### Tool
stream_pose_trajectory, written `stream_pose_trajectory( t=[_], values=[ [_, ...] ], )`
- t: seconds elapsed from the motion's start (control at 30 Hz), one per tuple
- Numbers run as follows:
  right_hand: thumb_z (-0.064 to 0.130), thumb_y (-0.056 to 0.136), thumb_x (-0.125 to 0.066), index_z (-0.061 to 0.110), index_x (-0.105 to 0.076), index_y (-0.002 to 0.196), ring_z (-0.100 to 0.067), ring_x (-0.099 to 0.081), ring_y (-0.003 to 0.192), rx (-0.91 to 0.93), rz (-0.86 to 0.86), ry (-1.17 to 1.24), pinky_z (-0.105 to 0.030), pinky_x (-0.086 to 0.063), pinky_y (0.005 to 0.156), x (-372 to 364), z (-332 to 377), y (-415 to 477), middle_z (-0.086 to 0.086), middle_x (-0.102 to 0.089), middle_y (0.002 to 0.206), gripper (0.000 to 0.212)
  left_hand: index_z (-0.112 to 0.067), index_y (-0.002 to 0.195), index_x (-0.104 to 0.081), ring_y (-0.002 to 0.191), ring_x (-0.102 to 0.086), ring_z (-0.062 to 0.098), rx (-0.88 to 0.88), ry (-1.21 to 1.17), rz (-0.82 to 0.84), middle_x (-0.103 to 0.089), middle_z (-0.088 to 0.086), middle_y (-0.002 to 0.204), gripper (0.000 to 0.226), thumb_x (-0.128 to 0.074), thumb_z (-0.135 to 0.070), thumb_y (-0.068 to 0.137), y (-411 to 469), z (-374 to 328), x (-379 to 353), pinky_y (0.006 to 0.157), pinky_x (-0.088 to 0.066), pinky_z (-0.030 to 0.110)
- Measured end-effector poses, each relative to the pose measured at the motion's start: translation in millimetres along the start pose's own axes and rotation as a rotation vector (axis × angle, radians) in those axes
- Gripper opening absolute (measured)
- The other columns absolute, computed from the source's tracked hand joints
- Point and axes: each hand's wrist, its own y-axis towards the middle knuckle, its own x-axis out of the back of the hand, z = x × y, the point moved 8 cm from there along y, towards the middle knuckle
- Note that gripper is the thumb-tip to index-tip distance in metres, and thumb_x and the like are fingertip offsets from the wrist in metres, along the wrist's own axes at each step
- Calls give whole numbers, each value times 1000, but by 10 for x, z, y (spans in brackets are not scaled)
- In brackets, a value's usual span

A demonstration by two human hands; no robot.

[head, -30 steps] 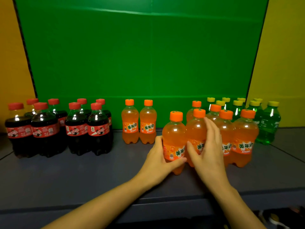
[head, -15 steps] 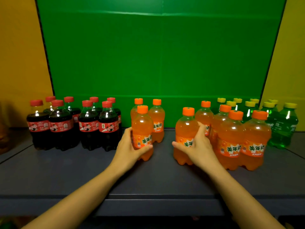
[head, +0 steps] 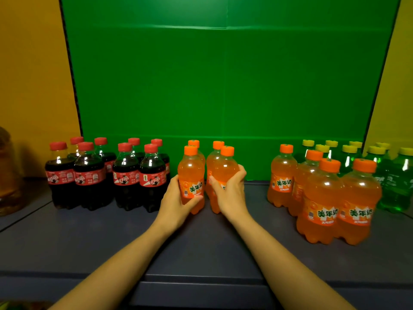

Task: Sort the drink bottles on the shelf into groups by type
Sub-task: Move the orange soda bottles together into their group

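Cola bottles (head: 107, 175) grouped at shelf (head: 111, 238) left, green bottles (head: 395, 182) at right. Left hand (head: 176, 202) and right hand (head: 230, 195) each grip one orange bottle beside cola. Four orange bottles (head: 321, 193) remain near green group; likely mostly sorted.

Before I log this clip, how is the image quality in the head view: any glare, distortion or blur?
Head view: dim, warm light; small white highlights glint on the cola bottles with red caps and the orange soda bottles at right. Wide-angle distortion bows the green backdrop panel edges outward. Frame edges go soft; the yellow-capped green bottles look slightly smeared. Both hands are sharp.
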Motion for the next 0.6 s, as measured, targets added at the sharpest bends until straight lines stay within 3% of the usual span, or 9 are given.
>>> stream_pose_trajectory(
  t=[0.17,0.4,0.5,0.6],
  values=[
    [35,90,-53,11,-6,145,-28,-33,132,51,28,-111,-36,-31,104,-101,36,-66,-13,-29,146,77,-14,131,-37,115,-52,17,-18,40,-4,-51,5,128,66,-73,-23,77,16,8,-28,98,-44,37],
    [33,93,-49,10,3,147,-27,-22,138,60,119,-141,-34,-22,109,-49,68,-116,-12,-18,151,78,-14,139,-28,121,-43,13,-57,89,-38,-42,4,135,74,-71,-23,79,-30,-74,-12,98,-36,25],
    [31,93,-50,7,-8,147,-23,-18,140,147,135,-198,-28,-16,111,160,222,-131,-9,-16,152,73,-8,144,-17,131,-24,8,-188,195,-150,-25,6,146,80,-67,-22,83,-136,-313,86,108,-22,20],
    [26,92,-52,7,-30,141,-22,-31,134,348,100,-345,-25,-20,107,556,530,-119,-9,-34,144,56,-4,137,-32,133,-29,13,-469,236,-236,-33,4,140,58,-59,-16,86,-287,-753,145,111,-21,16]
  ],
)
